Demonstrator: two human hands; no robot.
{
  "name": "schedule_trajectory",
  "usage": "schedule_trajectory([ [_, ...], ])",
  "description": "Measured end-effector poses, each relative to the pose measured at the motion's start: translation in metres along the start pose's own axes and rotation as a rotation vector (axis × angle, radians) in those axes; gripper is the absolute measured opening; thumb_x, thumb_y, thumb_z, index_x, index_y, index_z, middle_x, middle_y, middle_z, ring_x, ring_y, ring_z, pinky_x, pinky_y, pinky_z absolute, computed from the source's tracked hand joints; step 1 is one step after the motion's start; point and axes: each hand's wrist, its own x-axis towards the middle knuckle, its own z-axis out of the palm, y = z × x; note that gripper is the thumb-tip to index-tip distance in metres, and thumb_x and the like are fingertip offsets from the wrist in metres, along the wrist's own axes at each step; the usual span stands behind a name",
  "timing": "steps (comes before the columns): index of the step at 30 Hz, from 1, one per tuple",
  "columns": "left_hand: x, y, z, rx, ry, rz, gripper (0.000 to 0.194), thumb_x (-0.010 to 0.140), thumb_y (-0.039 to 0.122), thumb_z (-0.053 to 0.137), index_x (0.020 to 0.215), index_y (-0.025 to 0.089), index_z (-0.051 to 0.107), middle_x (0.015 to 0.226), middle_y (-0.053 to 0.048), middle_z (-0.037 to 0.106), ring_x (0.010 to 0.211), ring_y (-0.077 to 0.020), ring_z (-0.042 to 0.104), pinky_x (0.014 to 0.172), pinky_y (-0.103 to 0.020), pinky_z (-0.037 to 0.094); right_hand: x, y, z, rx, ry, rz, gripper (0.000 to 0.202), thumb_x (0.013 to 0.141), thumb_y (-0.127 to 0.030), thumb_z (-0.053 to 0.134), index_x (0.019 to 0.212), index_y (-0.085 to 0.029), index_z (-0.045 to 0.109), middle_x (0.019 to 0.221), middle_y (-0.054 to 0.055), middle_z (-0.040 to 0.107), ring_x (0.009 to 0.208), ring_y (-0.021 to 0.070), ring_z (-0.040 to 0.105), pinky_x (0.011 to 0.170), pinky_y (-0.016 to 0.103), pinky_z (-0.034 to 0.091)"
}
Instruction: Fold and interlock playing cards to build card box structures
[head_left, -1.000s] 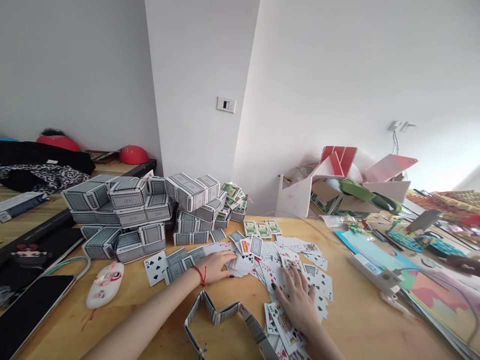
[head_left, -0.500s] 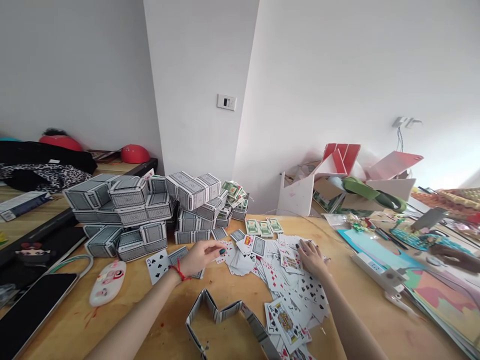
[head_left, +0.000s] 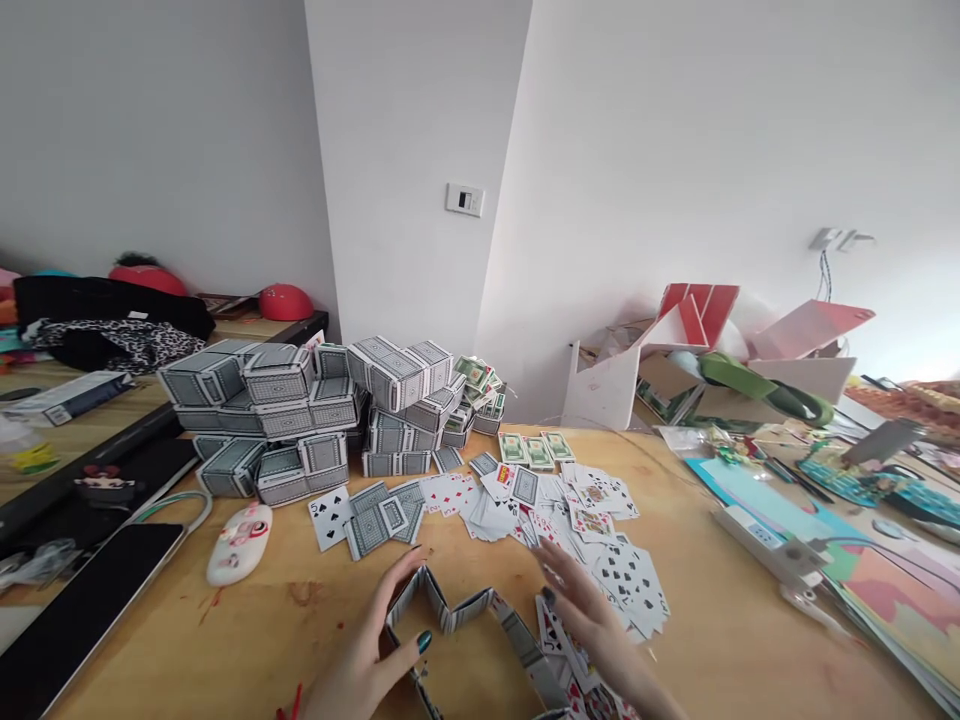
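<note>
A folded strip of playing cards [head_left: 469,612], bent into an angular outline with upright walls, stands at the front of the table. My left hand [head_left: 371,645] curves round its left corner. The index finger lies outside the wall while the thumb reaches across to the inner side, the two wide apart. To the right of the strip, my right hand [head_left: 589,615] hovers with fingers stretched, slightly blurred, over loose face-up playing cards [head_left: 630,585]. More face-down cards [head_left: 371,520] and a five of spades [head_left: 328,517] lie beyond my left hand.
Stacked blocks of folded cards [head_left: 300,415] rise at the back left. Green card packs [head_left: 536,450] lie near the wall. A white mouse [head_left: 240,545] and a dark tablet-like device [head_left: 97,610] sit left; a power strip [head_left: 769,545] and papers lie right.
Both hands have drawn back toward me: the left from the face-down cards to the folded strip, the right from the far cards to beside it. The view has shifted slightly left.
</note>
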Motion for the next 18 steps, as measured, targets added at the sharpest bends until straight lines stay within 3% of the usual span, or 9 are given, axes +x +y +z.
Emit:
schedule_trajectory([
  [4, 0.013, 0.000, 0.018, -0.030, 0.076, -0.008, 0.070, 0.070, 0.012, 0.040, 0.136, 0.029, 0.024, 0.143, -0.002, 0.034, 0.133, -0.0186, 0.027, 0.113, -0.041, 0.017, 0.001, -0.021, 0.043, 0.247, -0.086, 0.054, 0.057, 0.080, -0.049, 0.054, 0.133, -0.034, 0.038, 0.133, 0.006, 0.049, 0.126, 0.0218, 0.041, 0.105, 0.046, 0.028],
  [9, 0.031, -0.001, 0.015, -0.081, 0.122, 0.026, 0.063, 0.066, 0.011, 0.035, 0.128, 0.024, 0.039, 0.135, -0.004, 0.046, 0.127, -0.0172, 0.038, 0.111, -0.036, 0.025, 0.008, -0.042, 0.050, 0.365, -0.172, 0.097, 0.047, 0.082, -0.049, 0.052, 0.126, -0.030, 0.049, 0.129, 0.007, 0.054, 0.123, 0.0232, 0.044, 0.105, 0.047, 0.027],
  [13, 0.035, -0.002, 0.010, -0.101, 0.126, 0.017, 0.063, 0.061, 0.010, 0.037, 0.121, 0.022, 0.047, 0.129, -0.004, 0.052, 0.122, -0.0182, 0.044, 0.108, -0.036, 0.029, 0.037, -0.031, 0.058, 0.532, -0.217, 0.120, 0.050, 0.084, -0.056, 0.042, 0.111, -0.019, 0.062, 0.119, 0.012, 0.061, 0.115, 0.0258, 0.052, 0.102, 0.047, 0.032],
  [18, 0.033, 0.002, 0.009, -0.087, 0.146, -0.028, 0.052, 0.063, 0.013, 0.038, 0.111, 0.021, 0.058, 0.121, -0.004, 0.059, 0.118, -0.0220, 0.048, 0.105, -0.038, 0.031, 0.095, -0.006, 0.079, 0.730, -0.109, 0.203, 0.058, 0.066, -0.056, 0.066, 0.110, -0.018, 0.060, 0.132, 0.013, 0.049, 0.118, 0.0277, 0.049, 0.102, 0.043, 0.033],
])
